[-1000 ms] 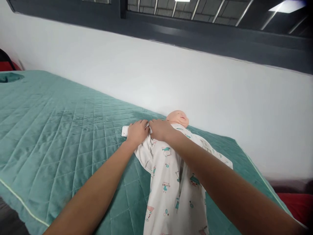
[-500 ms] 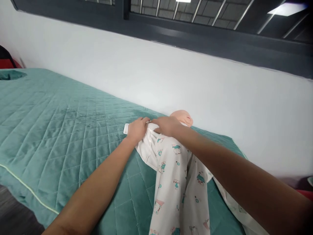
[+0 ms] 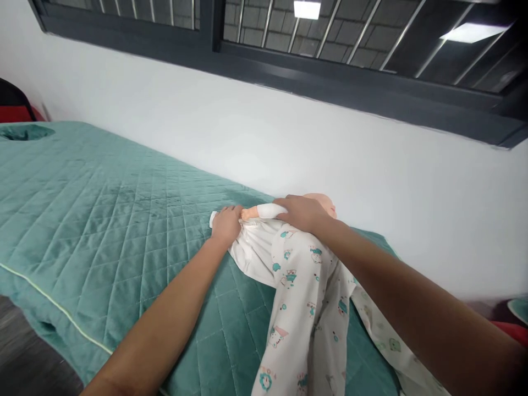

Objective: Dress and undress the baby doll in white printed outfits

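Observation:
A baby doll [image 3: 324, 203] lies on the green quilted bed cover [image 3: 136, 214], its head partly hidden behind my right hand [image 3: 303, 213]. Its small hand [image 3: 249, 213] pokes out of a white sleeve [image 3: 270, 211]. My right hand is closed over the upper part of that sleeved arm. Beside the doll's fingers, my left hand [image 3: 226, 224] is curled round the white cloth, with a white end [image 3: 212, 219] showing past its far side; its fingertips are partly hidden. A white garment with a cartoon print [image 3: 309, 286] extends from the doll toward me.
A white wall [image 3: 185, 121] runs along the bed's far side beneath a dark-framed window [image 3: 264, 69] with bars. The cover has a round hole [image 3: 27, 132] at far left. A black and red object [image 3: 16, 104] stands beyond it.
My right hand has shifted right, away from my left hand. The doll's hand and white sleeve now show between them. The camera view has tilted up slightly.

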Demonstrator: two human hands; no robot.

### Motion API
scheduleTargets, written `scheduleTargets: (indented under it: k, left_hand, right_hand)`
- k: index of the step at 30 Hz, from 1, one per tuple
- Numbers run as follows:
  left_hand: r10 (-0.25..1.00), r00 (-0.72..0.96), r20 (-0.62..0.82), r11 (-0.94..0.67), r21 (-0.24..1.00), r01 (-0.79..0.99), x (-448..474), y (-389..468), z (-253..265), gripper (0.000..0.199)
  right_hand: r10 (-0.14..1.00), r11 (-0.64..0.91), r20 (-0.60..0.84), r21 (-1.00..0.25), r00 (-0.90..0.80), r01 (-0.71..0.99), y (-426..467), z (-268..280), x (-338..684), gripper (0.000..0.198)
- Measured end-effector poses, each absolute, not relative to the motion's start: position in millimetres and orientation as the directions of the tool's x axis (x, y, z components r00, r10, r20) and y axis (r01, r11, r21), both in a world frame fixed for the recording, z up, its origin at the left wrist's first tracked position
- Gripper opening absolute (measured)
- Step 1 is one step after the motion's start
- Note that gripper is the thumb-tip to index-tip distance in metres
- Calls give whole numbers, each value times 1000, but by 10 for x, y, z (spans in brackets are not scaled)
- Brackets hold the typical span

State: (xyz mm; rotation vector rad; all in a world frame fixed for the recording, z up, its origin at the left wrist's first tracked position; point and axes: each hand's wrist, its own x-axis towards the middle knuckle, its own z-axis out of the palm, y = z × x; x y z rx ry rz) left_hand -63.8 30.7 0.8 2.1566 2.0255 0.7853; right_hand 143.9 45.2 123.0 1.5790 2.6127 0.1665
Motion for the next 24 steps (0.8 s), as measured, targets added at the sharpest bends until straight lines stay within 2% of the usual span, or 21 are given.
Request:
scheduleTargets:
  k: [3, 7, 10, 13, 15, 18, 20, 22, 24]
  left_hand:
    - [946, -32, 322, -101, 388, 916, -619, 307, 35, 34]
    - [924, -55, 378, -83, 339, 937, -593, 319, 57, 38]
    - [908, 20, 419, -142, 263, 954, -575, 317, 59, 43]
    - [884, 168, 436, -273, 191, 943, -558, 310, 57, 46]
    - [867, 222, 445, -326, 171, 930, -546, 310, 54, 46]
    - [845, 247, 475, -360, 162, 919, -521, 328, 43, 45]
    - [824, 277, 494, -395, 151, 906, -499, 345, 35, 45]
    - [812, 302, 499, -420, 141, 897, -476, 358, 27, 45]
    - [817, 301, 492, -411, 130, 902, -462, 362, 23, 44]
  right_hand:
    - [868, 495, -7, 108, -497, 862, 457, 1182, 1362, 31]
    - [844, 536, -88, 109, -529, 837, 543, 1045, 1133, 28]
    - [830, 556, -110, 90, -546, 826, 624, 972, 1030, 26]
    - [802, 594, -77, -13, -593, 804, 634, 997, 1163, 32]
    - [809, 585, 23, -130, -588, 800, 565, 1042, 1401, 38]
    - [891, 452, 192, -312, -411, 836, 352, 1022, 1888, 38]
    - [931, 322, 305, -434, -199, 841, 187, 886, 2207, 37]
    - [916, 207, 400, -482, 3, 852, 55, 665, 2459, 39]
    - [902, 141, 423, -486, 91, 862, -17, 429, 2616, 44]
